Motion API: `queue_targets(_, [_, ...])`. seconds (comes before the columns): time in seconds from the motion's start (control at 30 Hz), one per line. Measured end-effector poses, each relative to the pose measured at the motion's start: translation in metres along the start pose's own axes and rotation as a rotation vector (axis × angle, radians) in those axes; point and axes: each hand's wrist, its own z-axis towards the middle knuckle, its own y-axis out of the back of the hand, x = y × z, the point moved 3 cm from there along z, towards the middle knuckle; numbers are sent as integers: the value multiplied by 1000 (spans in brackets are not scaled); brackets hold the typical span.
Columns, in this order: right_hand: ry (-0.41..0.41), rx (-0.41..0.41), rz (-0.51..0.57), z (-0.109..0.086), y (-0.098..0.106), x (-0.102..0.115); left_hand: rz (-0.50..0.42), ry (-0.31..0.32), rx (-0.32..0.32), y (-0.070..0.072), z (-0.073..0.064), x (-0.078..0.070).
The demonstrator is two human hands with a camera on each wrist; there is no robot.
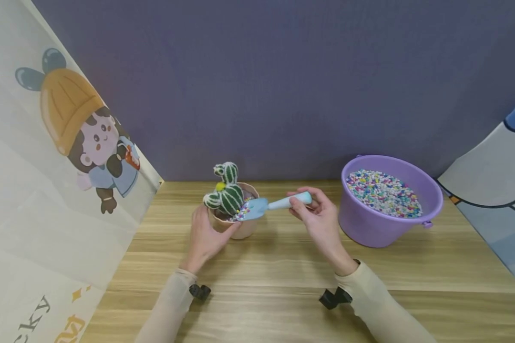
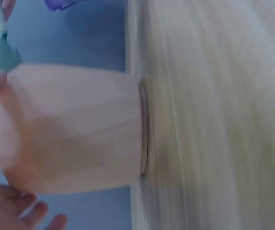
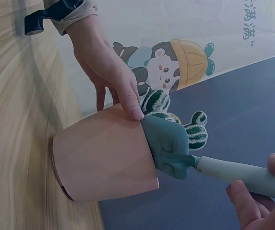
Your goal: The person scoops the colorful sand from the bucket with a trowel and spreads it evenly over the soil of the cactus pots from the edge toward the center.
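Note:
A green knitted-looking cactus [image 1: 231,197] with a yellow flower stands in a pale pink pot [image 3: 103,155] on the table. My left hand [image 1: 208,236] grips the pot at its rim, thumb on the near side and fingers round the left. Between thumb and fingers, my right hand [image 1: 319,214] holds a small light-blue trowel [image 1: 256,208] by its handle. The trowel's blade tilts over the pot's right rim, its tip beside the cactus. Colourful small beads [image 1: 242,212] lie at the blade tip and the cactus base.
To the right stands a purple bucket [image 1: 369,228] holding many multicoloured beads [image 1: 384,193]. A dark blue-grey panel [image 1: 257,95] rises behind the wooden table [image 1: 257,305]. At the left is a white sheet with a cartoon figure [image 1: 98,143]; another printed sheet [image 1: 493,190] is at the right.

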Motion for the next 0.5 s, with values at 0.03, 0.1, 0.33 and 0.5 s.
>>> queue_targets(0.03, [0, 3, -1, 0, 0, 0, -22, -16, 13, 1, 3, 2])
queue_targets(0.1, [-3, 7, -5, 0, -1, 0, -92, -51, 50, 3, 9, 5])
queue_targets(0.33, [-8, 15, -2, 0, -1, 2, -225, -127, 204, 9, 28, 21])
queue_targets(0.5, [6, 25, -8, -1, -1, 3, -195, -85, 248, 10, 31, 25])
